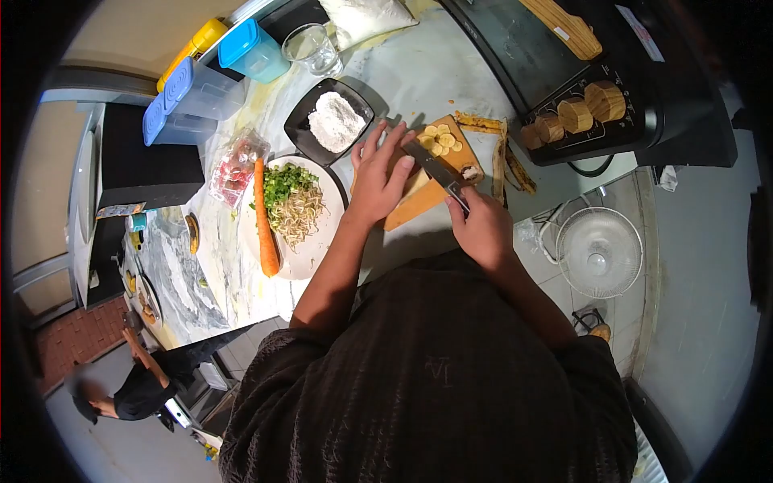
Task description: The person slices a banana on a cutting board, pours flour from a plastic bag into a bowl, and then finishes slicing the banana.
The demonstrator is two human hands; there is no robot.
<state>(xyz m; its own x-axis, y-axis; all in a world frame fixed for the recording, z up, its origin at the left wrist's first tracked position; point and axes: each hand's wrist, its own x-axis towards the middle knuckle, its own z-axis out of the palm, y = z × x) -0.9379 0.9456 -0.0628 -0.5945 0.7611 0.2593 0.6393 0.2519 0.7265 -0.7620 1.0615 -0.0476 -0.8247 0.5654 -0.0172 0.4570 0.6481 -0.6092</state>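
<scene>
My right hand [481,223] is closed round the handle of a knife [436,167], whose dark blade lies over a wooden cutting board [415,216]. Beside the blade, my left hand [378,177] rests at the board's left side with its fingers stretched out and apart, next to a pale peeled banana piece [416,182]. Round banana slices [440,141] sit on the far part of the board. Banana peels [499,161] lie to the right of it.
Left of the board are a black bowl of white powder [336,121] and a plate [314,256] with a carrot [263,225], greens and sprouts. An oven [555,88] stands at the right, a wire basket [598,251] below it. Another person [137,386] is at lower left.
</scene>
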